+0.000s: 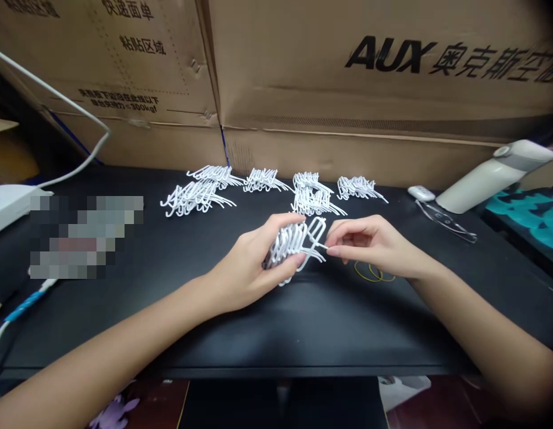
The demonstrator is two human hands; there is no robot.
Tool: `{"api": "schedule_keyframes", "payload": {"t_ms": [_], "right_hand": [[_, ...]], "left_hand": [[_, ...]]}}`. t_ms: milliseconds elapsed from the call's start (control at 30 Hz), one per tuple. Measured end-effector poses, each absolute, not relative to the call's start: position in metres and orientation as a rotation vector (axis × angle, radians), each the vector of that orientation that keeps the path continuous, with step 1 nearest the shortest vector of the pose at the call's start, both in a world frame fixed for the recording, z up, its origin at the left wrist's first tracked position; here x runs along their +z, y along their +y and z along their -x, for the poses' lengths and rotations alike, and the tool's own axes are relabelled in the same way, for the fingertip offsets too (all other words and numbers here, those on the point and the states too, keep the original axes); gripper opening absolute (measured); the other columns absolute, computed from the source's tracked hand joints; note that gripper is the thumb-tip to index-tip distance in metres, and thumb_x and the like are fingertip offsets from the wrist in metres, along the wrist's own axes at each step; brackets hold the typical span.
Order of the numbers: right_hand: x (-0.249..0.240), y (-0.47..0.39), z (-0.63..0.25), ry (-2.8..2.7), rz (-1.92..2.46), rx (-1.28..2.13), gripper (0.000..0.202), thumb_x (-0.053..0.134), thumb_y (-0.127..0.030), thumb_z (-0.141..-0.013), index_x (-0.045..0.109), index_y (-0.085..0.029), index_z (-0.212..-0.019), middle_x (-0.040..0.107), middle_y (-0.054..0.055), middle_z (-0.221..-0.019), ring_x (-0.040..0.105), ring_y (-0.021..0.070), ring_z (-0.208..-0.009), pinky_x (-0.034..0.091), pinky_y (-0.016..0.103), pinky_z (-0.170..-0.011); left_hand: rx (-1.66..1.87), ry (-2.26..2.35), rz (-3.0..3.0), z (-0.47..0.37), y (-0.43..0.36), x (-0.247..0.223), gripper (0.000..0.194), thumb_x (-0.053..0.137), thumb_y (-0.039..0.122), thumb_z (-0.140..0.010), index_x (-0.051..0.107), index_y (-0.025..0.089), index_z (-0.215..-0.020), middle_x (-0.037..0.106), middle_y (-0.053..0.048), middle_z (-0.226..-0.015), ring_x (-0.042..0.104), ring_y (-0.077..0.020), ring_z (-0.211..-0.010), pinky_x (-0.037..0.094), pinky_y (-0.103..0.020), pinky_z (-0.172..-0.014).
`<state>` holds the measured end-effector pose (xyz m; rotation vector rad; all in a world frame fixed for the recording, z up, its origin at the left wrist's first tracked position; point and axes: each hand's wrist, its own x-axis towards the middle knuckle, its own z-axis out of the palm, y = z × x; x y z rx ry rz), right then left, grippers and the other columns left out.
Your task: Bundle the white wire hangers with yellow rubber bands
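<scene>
My left hand (258,259) is wrapped round a bundle of white hooks (288,241), bent wire pieces nested side by side, held just over the black desk. Thumb and fingers of my right hand (366,241) pinch the end of a single white hook (319,232). That hook overlaps the right side of the bundle, and I cannot tell whether the two are touching. Beneath and beside my right hand lie thin yellow rubber bands (372,272). Behind my hands rest several piles of similar hooks, among them a left pile (193,198) and a right pile (359,187).
Large cardboard boxes (348,101) stand along the back of the black desk (241,339). At right are a white bottle (486,176) lying tilted, glasses (446,220) and a small white case (421,193). A white power strip (11,205), cable and blurred-out item occupy the left.
</scene>
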<state>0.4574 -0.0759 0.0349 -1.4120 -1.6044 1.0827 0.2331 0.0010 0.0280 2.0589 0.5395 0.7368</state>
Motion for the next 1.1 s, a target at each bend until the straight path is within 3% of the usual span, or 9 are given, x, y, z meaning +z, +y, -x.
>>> {"api": "schedule_keyframes", "payload": {"t_ms": [467, 933, 1100], "right_hand": [[0.02, -0.078, -0.443, -1.496, 1.244, 1.043, 0.012, 0.07, -0.029, -0.077, 0.07, -0.018, -0.08, 0.061, 0.002, -0.076, 0.054, 0.0108, -0.06, 0.043, 0.025, -0.055], [0.012, -0.08, -0.43, -1.39, 1.217, 0.923, 0.011, 0.07, -0.028, -0.077, 0.07, -0.017, -0.077, 0.058, 0.001, -0.068, 0.054, 0.0108, -0.059, 0.048, 0.023, -0.052], [0.007, -0.077, -0.429, -1.283, 1.3, 0.744, 0.021, 0.058, -0.034, -0.087, 0.067, -0.017, -0.079, 0.059, -0.001, -0.061, 0.054, 0.0101, -0.051, 0.049, 0.024, -0.051]], "left_hand": [[0.619, 0.489, -1.835, -0.233, 0.005, 0.029, 0.041, 0.06, 0.033, -0.083, 0.047, 0.023, -0.121, 0.065, -0.002, -0.083, 0.063, -0.0162, -0.066, 0.05, -0.025, -0.057], [0.526, 0.563, -1.371, -0.241, 0.002, 0.033, 0.046, 0.067, 0.033, -0.076, 0.045, 0.023, -0.116, 0.064, -0.008, -0.103, 0.067, -0.0168, -0.062, 0.051, -0.021, -0.04], [0.646, 0.662, -1.227, -0.242, 0.013, 0.036, 0.036, 0.063, 0.027, -0.08, 0.047, 0.02, -0.111, 0.065, -0.008, -0.104, 0.065, -0.0134, -0.056, 0.05, -0.021, -0.037]]}}
